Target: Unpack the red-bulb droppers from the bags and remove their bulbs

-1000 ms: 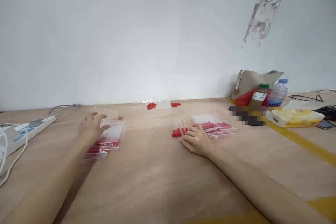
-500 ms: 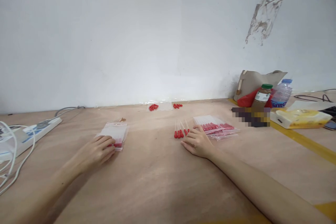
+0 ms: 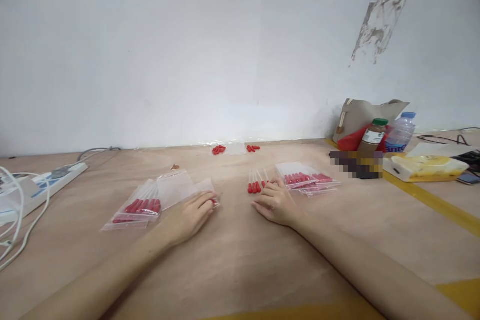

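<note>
The left hand is partly covering a clear bag left of the red-tipped sticks; the right hand is resting at their right end (grip state, both hands: not discernible).

Holding bare left forearm and bare right forearm stretched forward, angled inward. Holding left hand palm down with fingers slightly bent; to its right, apart, curling right hand loosely.
</note>
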Motion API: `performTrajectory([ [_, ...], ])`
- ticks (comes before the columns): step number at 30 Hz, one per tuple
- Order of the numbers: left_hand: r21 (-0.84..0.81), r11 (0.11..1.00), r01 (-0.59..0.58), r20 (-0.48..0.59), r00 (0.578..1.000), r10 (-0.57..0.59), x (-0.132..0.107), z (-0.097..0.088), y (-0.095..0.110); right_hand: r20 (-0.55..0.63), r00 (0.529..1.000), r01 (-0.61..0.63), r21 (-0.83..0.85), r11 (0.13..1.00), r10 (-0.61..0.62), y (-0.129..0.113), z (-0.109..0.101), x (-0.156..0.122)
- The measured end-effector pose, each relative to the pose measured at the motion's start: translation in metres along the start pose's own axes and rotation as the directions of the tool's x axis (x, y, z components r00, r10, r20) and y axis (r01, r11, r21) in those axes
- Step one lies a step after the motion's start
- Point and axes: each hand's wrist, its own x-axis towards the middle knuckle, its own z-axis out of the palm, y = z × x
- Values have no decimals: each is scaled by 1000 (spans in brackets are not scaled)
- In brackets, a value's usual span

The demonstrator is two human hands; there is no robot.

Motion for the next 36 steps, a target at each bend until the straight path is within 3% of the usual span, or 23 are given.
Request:
performTrajectory([
  [3, -133, 991, 23, -19, 1000, -25, 26, 11, 20, -5, 1000, 7, 8, 1000, -7, -8, 4, 4],
  [6, -258, 966, 33, -87, 995, -57, 44, 24, 27, 19, 999, 28, -16, 999, -28, -12, 8, 9],
  [10, -389, 920, 50, -118, 988, -103, 51, 28, 29, 50, 996, 73, -78, 994, -69, -15, 14, 19],
  [12, -363, 926, 100, -99, 984, -145, 47, 23, 25, 63, 993, 104, -117, 988, -97, -16, 18, 24],
  [16, -84, 953, 292, -50, 954, -296, 26, 16, -2, 106, 979, 189, -143, 971, -175, -15, 25, 27],
  [19, 88, 952, 294, 63, 952, -300, 4, 16, -36, 123, 978, 183, -141, 973, -166, -12, 26, 23],
  [23, 73, 981, 182, 260, 946, -195, -26, 5, -77, 136, 982, 151, -141, 978, -132, -10, 24, 18],
  [26, 14, 987, 162, 287, 944, -159, -36, -12, -87, 139, 981, 155, -125, 980, -137, -10, 24, 17],
  [28, -41, 979, 202, 217, 958, -188, -31, -21, -76, 141, 980, 155, -109, 982, -139, -10, 25, 17],
  [31, -191, 955, 228, 43, 974, -224, -8, -24, -37, 125, 985, 129, -93, 987, -117, -10, 27, 17],
  [36, -436, 895, 90, -60, 990, -129, 35, 2, 27, 80, 995, 66, -91, 994, -59, -10, 27, 19],
])
